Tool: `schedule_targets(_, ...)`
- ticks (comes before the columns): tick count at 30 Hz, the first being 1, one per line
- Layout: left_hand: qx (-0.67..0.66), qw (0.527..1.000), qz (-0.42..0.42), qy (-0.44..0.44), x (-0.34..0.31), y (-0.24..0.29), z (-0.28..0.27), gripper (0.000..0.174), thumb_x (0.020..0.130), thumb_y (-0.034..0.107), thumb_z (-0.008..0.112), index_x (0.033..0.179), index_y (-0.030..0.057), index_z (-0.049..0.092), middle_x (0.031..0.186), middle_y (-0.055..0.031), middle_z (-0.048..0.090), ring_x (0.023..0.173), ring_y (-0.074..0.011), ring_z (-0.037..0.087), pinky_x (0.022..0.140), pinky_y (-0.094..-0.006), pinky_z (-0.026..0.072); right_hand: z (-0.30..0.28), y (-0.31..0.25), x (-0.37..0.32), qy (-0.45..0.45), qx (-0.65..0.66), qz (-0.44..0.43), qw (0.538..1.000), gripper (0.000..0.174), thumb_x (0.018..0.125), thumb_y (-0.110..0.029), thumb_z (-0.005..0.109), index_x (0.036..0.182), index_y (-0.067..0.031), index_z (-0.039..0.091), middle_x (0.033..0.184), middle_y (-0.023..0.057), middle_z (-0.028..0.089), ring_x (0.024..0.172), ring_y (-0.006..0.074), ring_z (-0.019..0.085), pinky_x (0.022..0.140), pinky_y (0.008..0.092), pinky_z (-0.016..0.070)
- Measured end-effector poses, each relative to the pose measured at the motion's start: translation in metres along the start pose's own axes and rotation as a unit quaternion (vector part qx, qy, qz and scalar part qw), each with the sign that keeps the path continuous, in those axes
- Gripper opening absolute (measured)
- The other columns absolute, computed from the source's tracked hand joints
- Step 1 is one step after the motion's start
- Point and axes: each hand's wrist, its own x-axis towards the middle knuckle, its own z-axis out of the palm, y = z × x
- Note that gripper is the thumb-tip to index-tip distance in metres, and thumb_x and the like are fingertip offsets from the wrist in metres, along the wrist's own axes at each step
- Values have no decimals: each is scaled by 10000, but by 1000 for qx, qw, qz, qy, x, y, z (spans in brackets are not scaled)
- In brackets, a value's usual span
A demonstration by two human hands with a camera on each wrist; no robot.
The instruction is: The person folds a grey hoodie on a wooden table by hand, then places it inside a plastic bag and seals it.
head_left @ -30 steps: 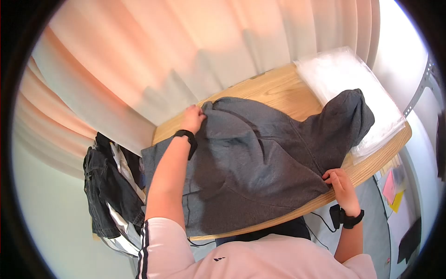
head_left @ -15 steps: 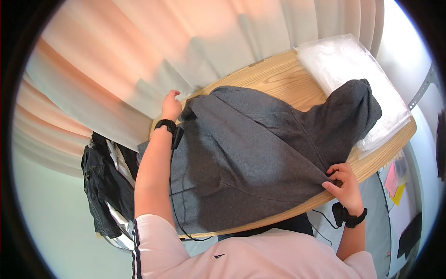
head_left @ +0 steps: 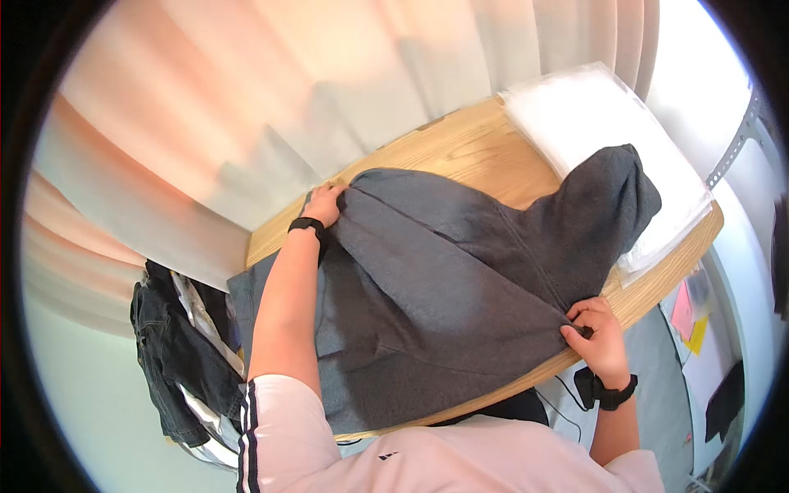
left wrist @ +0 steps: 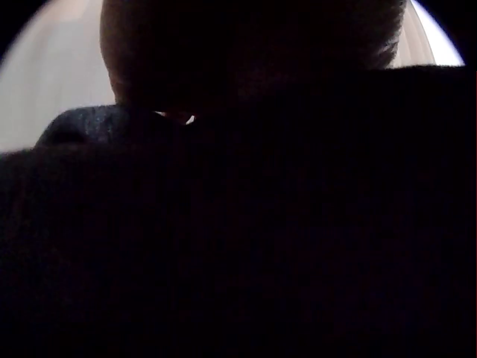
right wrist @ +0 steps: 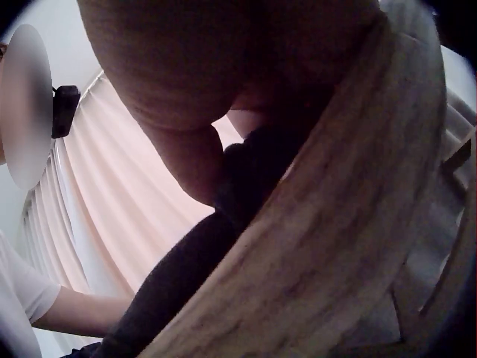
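Observation:
A dark grey hooded sweatshirt point(head_left: 436, 287) lies spread over the wooden table, its hood point(head_left: 604, 193) toward the right. At the garment's near right corner, my right hand point(head_left: 598, 338) pinches a fold between thumb and fingers; the right wrist view shows the bunched cloth point(right wrist: 257, 168) beside the table edge. My left hand point(head_left: 323, 205) grips the sweatshirt at its far left side, fingertips partly hidden by the cloth. Dark fabric point(left wrist: 89, 127) fills most of the left wrist view below that hand.
A stack of clear plastic bags point(head_left: 604, 115) lies on the table point(head_left: 460, 152) at the far right, partly under the hood. A pale curtain point(head_left: 370, 90) hangs along the back edge. Dark clothes point(head_left: 168, 361) are heaped beside the table's left end.
Half a second ago my left hand was off the cloth at the far left; now it is back on the sweatshirt's far side. Folds across the middle have flattened. The right hand keeps its corner.

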Motion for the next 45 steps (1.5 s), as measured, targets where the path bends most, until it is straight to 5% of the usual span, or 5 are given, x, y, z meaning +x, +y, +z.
schedule_targets(6,-15,996,-85,-23,-12,13,-51,246,735,49,538,975,36,588,1098,-208,551,1072,-376,497,926,-451,399,0,11,-2,26,14,-61,998,250,681,-64,719,608,-12,486,855,112,600,825,279,548,728,350,439)
schedule_targets(15,-88,941,60,322,-108,-34,-147,394,832,-65,432,1217,-11,492,1175,-150,550,1084,-270,524,939,-335,389,-2,14,-6,24,-4,6,1000,188,773,-120,665,704,34,582,920,114,594,818,261,570,712,319,450)
schedule_targets(28,-47,994,-48,85,-445,14,-116,413,549,-77,666,913,15,494,896,-152,520,876,-340,511,792,-396,409,5,12,-4,36,-23,-14,999,159,763,-89,670,693,26,586,904,79,601,770,177,561,666,265,419)
schedule_targets(35,-139,975,-143,100,-469,30,-87,785,632,88,759,1316,50,376,1344,-156,391,1247,-328,352,1029,-400,292,6,5,-2,-8,17,-14,1000,203,701,-70,712,823,4,567,917,66,554,790,175,523,709,265,402)
schedule_targets(45,-124,946,-106,281,-408,-6,-137,275,634,-133,518,874,1,518,819,-156,553,807,-298,566,734,-308,436,1,13,6,-63,-125,-84,987,194,723,-22,655,786,-7,473,875,85,523,809,208,495,728,277,388)
